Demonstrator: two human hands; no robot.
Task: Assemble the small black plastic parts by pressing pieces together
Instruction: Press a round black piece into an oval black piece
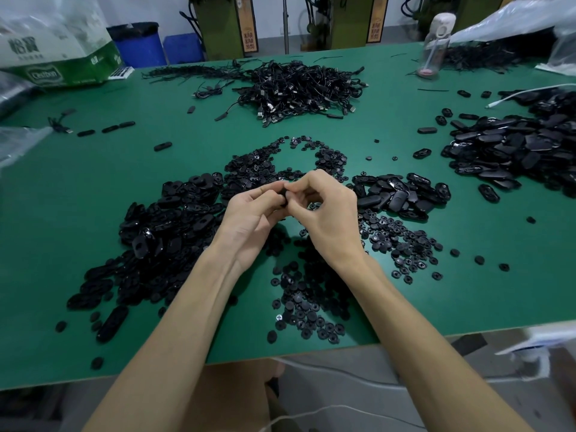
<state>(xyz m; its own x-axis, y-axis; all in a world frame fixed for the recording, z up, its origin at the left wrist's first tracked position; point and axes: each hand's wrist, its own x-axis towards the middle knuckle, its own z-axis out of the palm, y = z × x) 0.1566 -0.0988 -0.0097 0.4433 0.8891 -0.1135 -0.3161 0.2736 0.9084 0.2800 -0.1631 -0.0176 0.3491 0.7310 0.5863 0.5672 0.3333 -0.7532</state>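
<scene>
**Both hands pinched on one small black part, mid-press**

My fingers [270, 194] are clenched from both sides on a small black part [283, 200]: left hand [252, 213] and right hand [324, 207] meet tip to tip and hold it in the air above the table [156, 120]. The part is almost wholly hidden, so I cannot tell whether two pieces are in there or whether they sit square.

Left of the part lies a heap of oval shells [168, 219]. Right of it is a smaller heap of the same shells [402, 196]. Round discs [265, 163] lie just beyond it and more [308, 304] spread nearer to me. Well beyond it sits the cable heap [299, 88].

My worry is the press itself. If the pieces are skewed, squeezing could jam them crooked or bend a clip. If the pinch slips, a piece would drop among identical black discs below the part and be hard to pick out again.
</scene>
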